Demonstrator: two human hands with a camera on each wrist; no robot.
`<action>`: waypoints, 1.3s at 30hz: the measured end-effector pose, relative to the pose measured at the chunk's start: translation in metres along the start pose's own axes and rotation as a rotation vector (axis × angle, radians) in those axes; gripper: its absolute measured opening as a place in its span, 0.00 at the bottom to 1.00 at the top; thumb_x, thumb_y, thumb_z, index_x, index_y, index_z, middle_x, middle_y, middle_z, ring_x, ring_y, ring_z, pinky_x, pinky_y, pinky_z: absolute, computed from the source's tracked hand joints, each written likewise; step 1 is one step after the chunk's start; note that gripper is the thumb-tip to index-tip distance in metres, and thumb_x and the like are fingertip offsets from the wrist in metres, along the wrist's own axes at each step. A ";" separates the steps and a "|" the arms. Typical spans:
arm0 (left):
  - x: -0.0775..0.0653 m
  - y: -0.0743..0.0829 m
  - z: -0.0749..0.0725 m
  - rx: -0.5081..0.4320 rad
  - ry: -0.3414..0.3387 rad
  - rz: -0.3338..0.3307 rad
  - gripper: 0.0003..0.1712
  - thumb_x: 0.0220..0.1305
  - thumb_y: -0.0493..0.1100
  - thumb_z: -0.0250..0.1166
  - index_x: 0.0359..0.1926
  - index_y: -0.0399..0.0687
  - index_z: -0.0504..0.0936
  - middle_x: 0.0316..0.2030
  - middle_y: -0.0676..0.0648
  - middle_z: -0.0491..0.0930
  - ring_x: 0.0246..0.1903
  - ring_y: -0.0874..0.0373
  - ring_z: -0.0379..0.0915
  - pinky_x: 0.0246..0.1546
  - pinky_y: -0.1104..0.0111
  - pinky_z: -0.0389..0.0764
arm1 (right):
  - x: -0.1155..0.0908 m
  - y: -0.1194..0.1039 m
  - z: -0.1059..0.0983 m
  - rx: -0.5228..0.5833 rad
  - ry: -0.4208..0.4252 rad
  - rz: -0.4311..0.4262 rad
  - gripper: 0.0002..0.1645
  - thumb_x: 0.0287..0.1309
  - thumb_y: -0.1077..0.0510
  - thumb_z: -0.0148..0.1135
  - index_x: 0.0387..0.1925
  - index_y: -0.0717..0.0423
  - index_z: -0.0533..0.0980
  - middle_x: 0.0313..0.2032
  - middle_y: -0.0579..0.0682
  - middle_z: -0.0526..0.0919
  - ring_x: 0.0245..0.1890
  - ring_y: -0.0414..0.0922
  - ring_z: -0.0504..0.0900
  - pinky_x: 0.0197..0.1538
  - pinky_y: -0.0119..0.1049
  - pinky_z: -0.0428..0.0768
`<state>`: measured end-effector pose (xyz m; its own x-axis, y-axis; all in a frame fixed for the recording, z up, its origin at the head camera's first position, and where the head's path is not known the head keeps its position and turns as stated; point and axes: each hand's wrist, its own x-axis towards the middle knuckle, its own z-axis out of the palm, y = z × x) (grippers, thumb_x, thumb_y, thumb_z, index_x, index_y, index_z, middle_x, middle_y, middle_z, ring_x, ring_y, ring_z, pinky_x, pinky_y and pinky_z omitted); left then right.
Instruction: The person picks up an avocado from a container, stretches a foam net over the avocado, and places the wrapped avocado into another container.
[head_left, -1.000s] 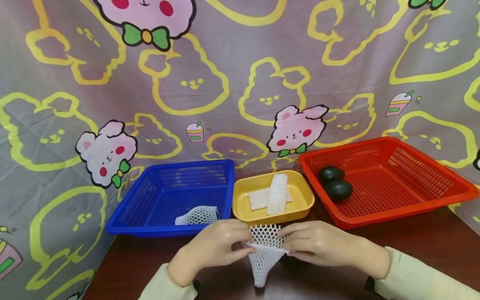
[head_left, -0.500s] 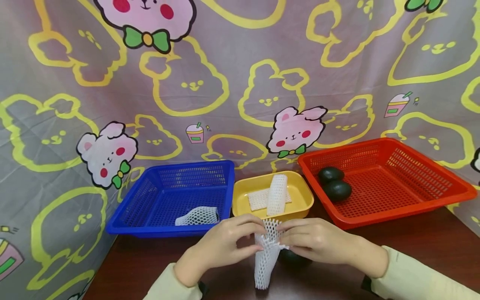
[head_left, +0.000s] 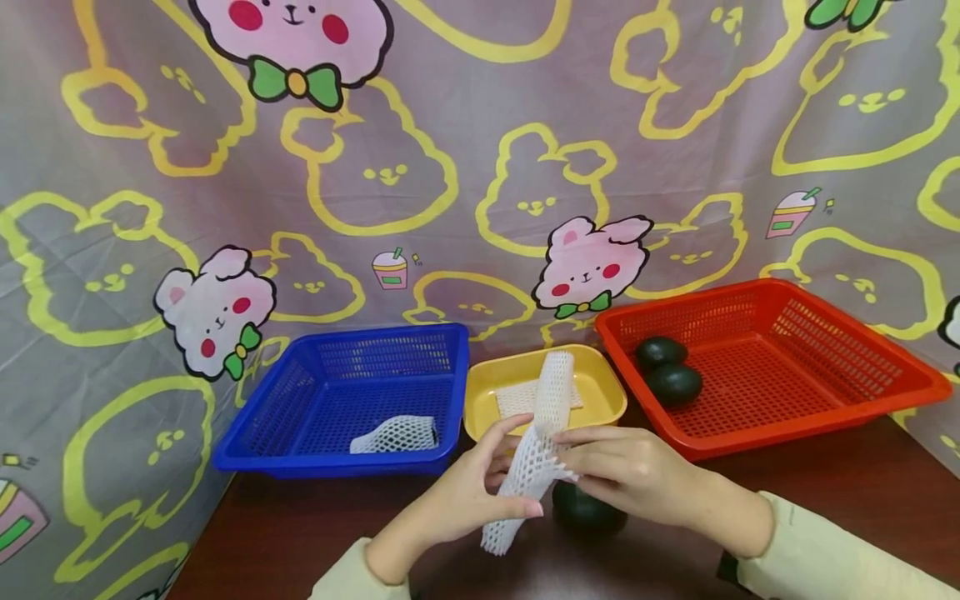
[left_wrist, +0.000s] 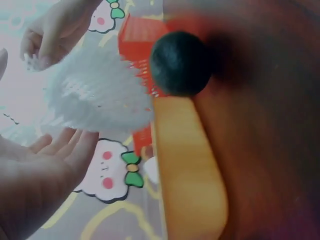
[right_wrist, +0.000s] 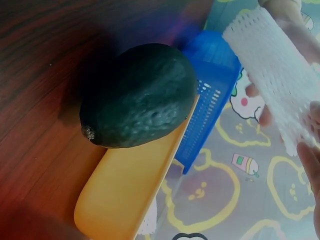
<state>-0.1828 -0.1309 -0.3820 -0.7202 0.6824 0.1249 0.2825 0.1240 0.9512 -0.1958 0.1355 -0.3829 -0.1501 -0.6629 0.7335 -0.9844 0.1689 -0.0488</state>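
A white foam net sleeve (head_left: 525, 475) slants above the table between my two hands. My right hand (head_left: 641, 471) pinches its upper edge with thumb and fingertips. Around its middle is my left hand (head_left: 465, 496), thumb in front and fingers spread behind, not closed tightly. In the left wrist view the left hand (left_wrist: 40, 175) has loosely straight fingers beside the sleeve (left_wrist: 100, 95). Below the right hand, a dark green avocado (head_left: 588, 510) sits on the table; its bumpy skin and stem end show in the right wrist view, where the avocado (right_wrist: 140, 97) looks bare.
Behind the hands stands a yellow tray (head_left: 600, 400) with more foam sleeves (head_left: 555, 387). A blue basket (head_left: 300, 458) at left contains a sleeved dark item (head_left: 401, 434). The red basket (head_left: 825, 425) at right holds two avocados (head_left: 673, 384). A patterned cloth hangs behind.
My left hand has let go of the sleeve's edge and spread around its body. The sleeve has gone from wide-stretched to a slanting tube. More of the table avocado shows.
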 end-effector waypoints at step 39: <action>-0.018 -0.019 -0.013 0.280 0.165 -0.128 0.41 0.59 0.51 0.78 0.70 0.48 0.71 0.54 0.52 0.82 0.48 0.60 0.79 0.49 0.65 0.79 | -0.001 -0.003 -0.020 0.036 -0.194 0.176 0.33 0.63 0.50 0.72 0.68 0.49 0.74 0.64 0.46 0.79 0.65 0.48 0.75 0.66 0.35 0.71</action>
<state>-0.1832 -0.1551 -0.3989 -0.8473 0.5258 0.0750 0.3295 0.4095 0.8507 -0.1914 0.1500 -0.3696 -0.3311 -0.7534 0.5680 -0.9435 0.2707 -0.1909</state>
